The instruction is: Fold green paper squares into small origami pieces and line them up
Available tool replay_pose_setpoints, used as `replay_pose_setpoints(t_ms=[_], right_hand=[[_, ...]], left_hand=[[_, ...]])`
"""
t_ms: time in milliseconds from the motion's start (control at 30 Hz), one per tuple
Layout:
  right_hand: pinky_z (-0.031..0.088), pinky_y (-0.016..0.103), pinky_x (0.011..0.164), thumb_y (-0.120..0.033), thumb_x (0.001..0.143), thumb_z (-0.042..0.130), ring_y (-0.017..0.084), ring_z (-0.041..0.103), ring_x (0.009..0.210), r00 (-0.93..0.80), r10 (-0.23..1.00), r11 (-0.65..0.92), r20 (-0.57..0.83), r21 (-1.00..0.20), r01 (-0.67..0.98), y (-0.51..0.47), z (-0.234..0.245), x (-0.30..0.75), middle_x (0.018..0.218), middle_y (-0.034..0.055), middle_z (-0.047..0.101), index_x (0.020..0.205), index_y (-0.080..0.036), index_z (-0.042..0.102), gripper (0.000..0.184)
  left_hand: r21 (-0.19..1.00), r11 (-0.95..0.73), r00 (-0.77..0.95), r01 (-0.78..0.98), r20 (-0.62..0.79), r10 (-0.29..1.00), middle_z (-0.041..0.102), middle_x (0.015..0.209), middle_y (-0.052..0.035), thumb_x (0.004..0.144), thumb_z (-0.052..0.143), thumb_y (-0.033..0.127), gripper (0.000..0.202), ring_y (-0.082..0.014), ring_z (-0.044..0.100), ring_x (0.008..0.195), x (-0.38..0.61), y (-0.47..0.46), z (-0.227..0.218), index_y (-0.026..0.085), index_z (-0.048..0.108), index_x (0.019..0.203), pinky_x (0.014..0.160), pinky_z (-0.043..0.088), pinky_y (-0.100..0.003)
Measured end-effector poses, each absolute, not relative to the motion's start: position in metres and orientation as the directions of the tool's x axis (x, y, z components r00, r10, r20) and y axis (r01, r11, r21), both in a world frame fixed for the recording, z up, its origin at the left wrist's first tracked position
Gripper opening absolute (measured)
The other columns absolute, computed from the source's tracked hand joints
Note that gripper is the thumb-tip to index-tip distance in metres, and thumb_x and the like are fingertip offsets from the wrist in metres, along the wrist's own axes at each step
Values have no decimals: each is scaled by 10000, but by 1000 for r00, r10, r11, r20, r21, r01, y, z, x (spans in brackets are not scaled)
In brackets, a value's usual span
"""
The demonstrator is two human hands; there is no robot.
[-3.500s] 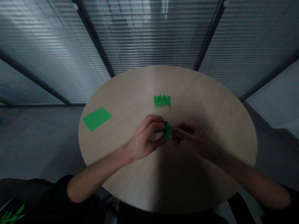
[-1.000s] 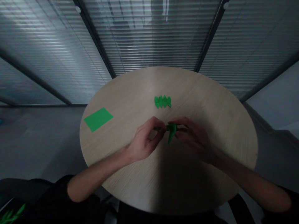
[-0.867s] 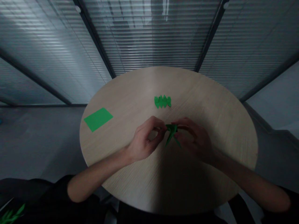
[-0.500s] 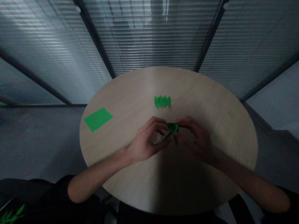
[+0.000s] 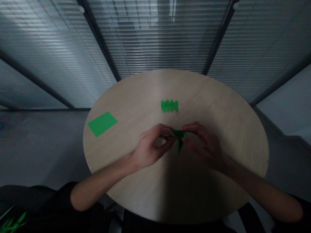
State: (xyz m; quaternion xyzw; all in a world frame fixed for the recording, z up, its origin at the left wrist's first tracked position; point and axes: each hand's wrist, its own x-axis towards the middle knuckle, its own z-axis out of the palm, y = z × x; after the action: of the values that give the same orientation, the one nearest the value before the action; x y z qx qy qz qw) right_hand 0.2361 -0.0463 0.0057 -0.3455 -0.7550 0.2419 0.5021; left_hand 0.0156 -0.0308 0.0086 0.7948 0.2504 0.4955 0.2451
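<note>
Over the middle of a round wooden table (image 5: 218,97), both my hands pinch one small folded piece of green paper (image 5: 179,137). My left hand (image 5: 152,147) grips its left side with thumb and fingertips closed. My right hand (image 5: 204,144) holds its right side, fingers curled over it. A narrow point of the paper hangs down between the hands. Beyond the hands lies a row of folded green paper pieces (image 5: 169,105), apart from them.
A flat green paper sheet (image 5: 102,123) lies near the table's left edge. Glass walls with closed blinds stand behind the table. More green folded paper (image 5: 11,222) shows at the bottom left corner, off the table.
The folded paper has been turned between my fingers; its hanging point swung from lower left to straight down. Both hands stayed in place over the table's middle.
</note>
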Motion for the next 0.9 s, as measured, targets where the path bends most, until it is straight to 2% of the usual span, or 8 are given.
replay_pose_setpoints(t_ms=[133, 367, 567, 900], right_hand=[[598, 361, 820, -241, 952, 679, 203, 702, 941, -257, 750, 661, 610, -682, 312, -47, 8, 235, 1036, 53, 711, 1108, -250, 670, 157], [595, 355, 811, -170, 937, 685, 200, 693, 946, -259, 695, 718, 671, -625, 307, -49, 9, 232, 1050, 48, 704, 1177, -268, 665, 260], [588, 342, 770, -129, 952, 646, 189, 680, 886, -313, 623, 779, 717, -532, 333, -49, 10, 231, 993, 45, 688, 1140, -262, 696, 236], [580, 341, 737, -134, 958, 643, 189, 680, 857, -308, 620, 777, 722, -512, 366, -50, 12, 231, 966, 43, 696, 1112, -258, 700, 206]], left_hand=[[694, -702, 348, 160, 626, 698, 760, 941, -73, 940, 709, 150, 81, -174, 755, 787, 17, -31, 7, 192, 660, 990, 663, 666, -290], [751, -654, 309, 88, 604, 735, 739, 931, -36, 930, 727, 141, 168, -132, 764, 743, 19, -32, 0, 199, 610, 1036, 672, 667, -212], [777, -626, 301, 72, 581, 756, 748, 935, -36, 929, 723, 137, 252, -146, 771, 767, 19, -32, -2, 210, 557, 1103, 683, 679, -236], [796, -597, 338, 96, 538, 772, 774, 925, -47, 942, 736, 173, 178, -157, 781, 758, 18, -32, 3, 193, 631, 1084, 675, 667, -240]])
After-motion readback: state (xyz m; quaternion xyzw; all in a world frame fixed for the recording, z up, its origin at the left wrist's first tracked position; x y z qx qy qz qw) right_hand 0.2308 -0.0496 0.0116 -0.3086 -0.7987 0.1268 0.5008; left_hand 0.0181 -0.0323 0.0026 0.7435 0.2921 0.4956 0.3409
